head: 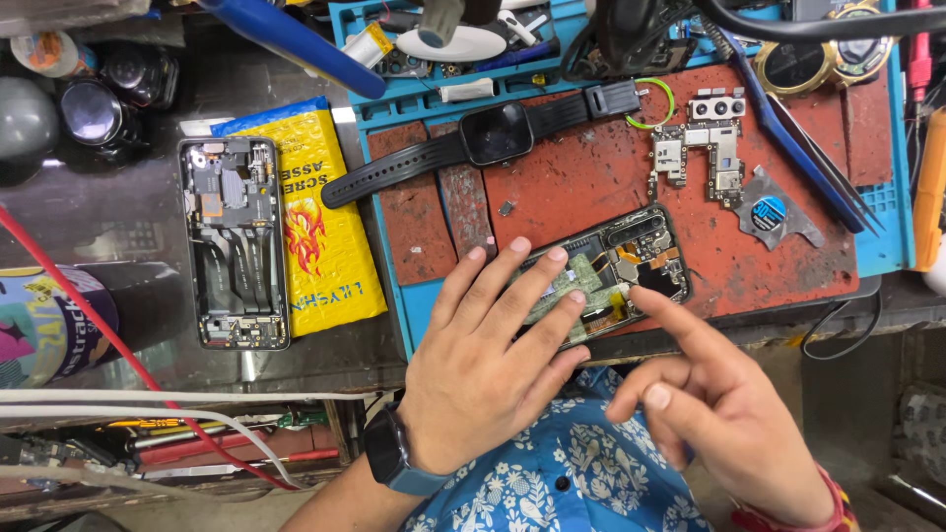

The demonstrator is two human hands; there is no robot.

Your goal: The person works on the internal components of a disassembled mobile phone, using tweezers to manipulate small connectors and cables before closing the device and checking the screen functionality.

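At the far left, dark round lenses [94,103] sit on the grey bench, and beside them an opened phone frame [235,241] lies flat with its inner cables showing, its right edge just beside a yellow padded envelope [320,222]. A red cable [118,345] runs diagonally across the lower left. Further right, on the worn red mat [581,177] inside a blue tray [384,103], a black smartwatch [493,133] stretches out with its strap unfolded. Below it, at the mat's near edge, lies the opened phone [616,266], back cover off, its circuit parts and copper-coloured flex exposed. The left hand [488,365] — a dark wristwatch on its wrist — rests palm-down on the phone's left half, fingers spread flat and pressing on it. The right hand [724,414] hovers to the right, its index finger extended and touching the phone's right part, the other fingers loosely curled and holding nothing. Beyond the phone, a bare circuit board [700,158] lies on the mat, and blue-handled tweezers [803,148] slant along the right side.
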